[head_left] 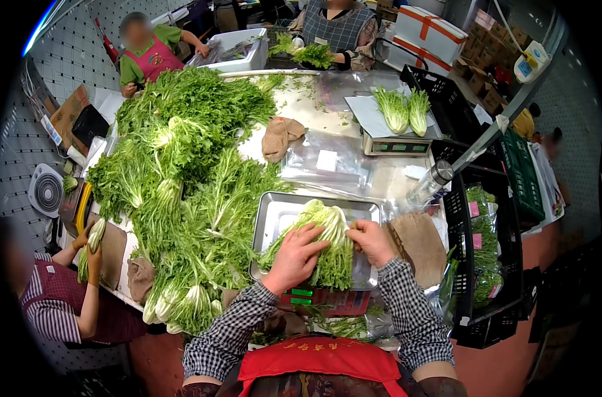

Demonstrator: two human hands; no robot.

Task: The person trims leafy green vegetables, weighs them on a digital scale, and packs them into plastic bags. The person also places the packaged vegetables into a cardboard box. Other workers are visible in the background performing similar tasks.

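A head of curly endive (322, 215) with a pale heart lies in a metal tray (265, 215), its green leaves toward me. The tray rests on a red scale (346, 303) with a lit green display. My left hand (297, 257) lies on the left side of the endive, fingers stretched and apart. At its right edge my right hand (372, 242) is closed, thumb and fingers pinched at the outer leaves. Left of the tray spreads a large heap of endive (215, 188).
A second scale (397, 145) bears two endive heads. Clear plastic bags (334, 159), a brown cloth (281, 137) and a bottle (432, 182) lie or stand beyond the tray. Black crates (456, 255) line the right side. Co-workers handle greens at left (89, 255) and far side (334, 40).
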